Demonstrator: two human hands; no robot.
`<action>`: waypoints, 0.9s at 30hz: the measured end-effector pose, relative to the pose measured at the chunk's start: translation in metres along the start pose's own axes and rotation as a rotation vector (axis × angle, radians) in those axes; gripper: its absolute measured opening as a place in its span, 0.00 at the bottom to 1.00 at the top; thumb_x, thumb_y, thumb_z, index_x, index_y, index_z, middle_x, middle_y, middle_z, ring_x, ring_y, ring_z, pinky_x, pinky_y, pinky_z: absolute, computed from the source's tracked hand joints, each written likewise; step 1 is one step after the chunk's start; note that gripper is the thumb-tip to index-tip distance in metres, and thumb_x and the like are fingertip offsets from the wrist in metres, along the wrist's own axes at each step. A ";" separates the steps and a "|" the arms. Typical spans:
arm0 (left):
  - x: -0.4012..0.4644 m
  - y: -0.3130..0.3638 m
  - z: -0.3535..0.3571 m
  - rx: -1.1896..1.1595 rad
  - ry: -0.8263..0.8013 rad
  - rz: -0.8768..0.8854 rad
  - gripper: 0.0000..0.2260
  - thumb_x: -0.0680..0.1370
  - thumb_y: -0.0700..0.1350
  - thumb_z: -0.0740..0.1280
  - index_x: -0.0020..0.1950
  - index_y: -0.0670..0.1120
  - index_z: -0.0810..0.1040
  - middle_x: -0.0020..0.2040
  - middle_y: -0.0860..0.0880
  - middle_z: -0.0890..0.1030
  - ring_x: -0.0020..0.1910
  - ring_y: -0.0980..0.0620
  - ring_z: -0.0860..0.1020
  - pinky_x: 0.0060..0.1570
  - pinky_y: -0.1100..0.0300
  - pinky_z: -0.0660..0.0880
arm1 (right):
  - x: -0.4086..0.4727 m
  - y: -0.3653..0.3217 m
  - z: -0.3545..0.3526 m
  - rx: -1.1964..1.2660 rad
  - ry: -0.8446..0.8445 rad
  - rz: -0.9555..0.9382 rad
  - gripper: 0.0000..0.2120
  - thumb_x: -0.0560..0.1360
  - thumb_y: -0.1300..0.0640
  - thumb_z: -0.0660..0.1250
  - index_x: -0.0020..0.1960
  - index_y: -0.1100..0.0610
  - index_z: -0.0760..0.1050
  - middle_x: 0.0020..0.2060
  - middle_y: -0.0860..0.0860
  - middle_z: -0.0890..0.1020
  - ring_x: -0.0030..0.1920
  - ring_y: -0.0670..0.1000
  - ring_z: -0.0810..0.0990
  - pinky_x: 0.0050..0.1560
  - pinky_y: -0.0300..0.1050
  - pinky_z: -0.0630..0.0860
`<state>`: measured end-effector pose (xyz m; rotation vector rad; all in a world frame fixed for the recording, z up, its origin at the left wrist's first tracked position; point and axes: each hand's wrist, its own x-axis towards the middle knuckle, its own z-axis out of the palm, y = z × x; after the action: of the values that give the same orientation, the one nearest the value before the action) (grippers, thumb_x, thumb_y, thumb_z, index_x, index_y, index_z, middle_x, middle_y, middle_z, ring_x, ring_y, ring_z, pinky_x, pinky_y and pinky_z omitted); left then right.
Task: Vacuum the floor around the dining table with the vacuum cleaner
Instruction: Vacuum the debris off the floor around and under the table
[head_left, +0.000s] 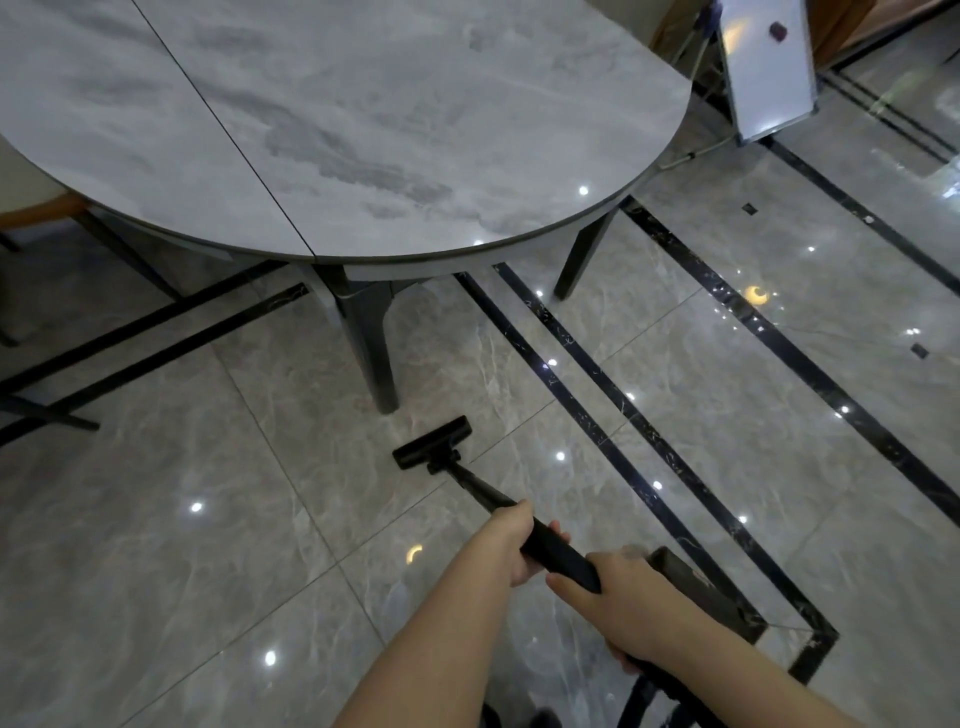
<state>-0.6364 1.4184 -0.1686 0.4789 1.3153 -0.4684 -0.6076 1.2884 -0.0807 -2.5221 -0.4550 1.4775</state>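
A black vacuum cleaner wand (558, 553) runs from my hands down to a flat black floor nozzle (432, 442). The nozzle rests on the glossy grey tile floor (208, 519), just in front of a dark leg (371, 348) of the dining table. My left hand (511, 545) grips the wand further down its length. My right hand (621, 603) grips it higher up, close to my body. The dining table (363, 130) has a rounded grey marble-look top and fills the upper left of the view.
A second table leg (584, 257) stands to the right. Chair legs and part of a seat (41, 218) show at the far left. A white board on a stand (769, 67) leans at the upper right. Black inlay strips (649, 431) cross the floor.
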 end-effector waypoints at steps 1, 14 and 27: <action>-0.001 -0.003 0.003 0.003 -0.001 -0.002 0.16 0.84 0.47 0.59 0.68 0.38 0.68 0.42 0.40 0.80 0.30 0.49 0.79 0.21 0.59 0.77 | -0.003 0.003 -0.001 -0.009 0.006 0.013 0.19 0.79 0.38 0.63 0.49 0.55 0.76 0.32 0.50 0.81 0.25 0.46 0.79 0.28 0.40 0.79; -0.016 -0.038 0.043 0.003 -0.087 -0.079 0.16 0.84 0.45 0.61 0.68 0.39 0.68 0.43 0.41 0.80 0.37 0.47 0.81 0.26 0.55 0.80 | -0.038 0.033 -0.022 -0.058 0.027 0.146 0.20 0.78 0.38 0.62 0.45 0.56 0.75 0.31 0.52 0.83 0.22 0.48 0.79 0.27 0.42 0.79; -0.021 -0.077 0.065 -0.035 -0.136 -0.093 0.14 0.83 0.45 0.63 0.65 0.38 0.69 0.40 0.42 0.80 0.37 0.47 0.81 0.30 0.54 0.80 | -0.060 0.068 -0.022 -0.042 0.018 0.164 0.24 0.78 0.35 0.61 0.45 0.57 0.75 0.33 0.53 0.83 0.23 0.49 0.79 0.26 0.41 0.76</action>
<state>-0.6330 1.3189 -0.1411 0.3521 1.2161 -0.5452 -0.6044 1.2032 -0.0420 -2.6601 -0.2854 1.5130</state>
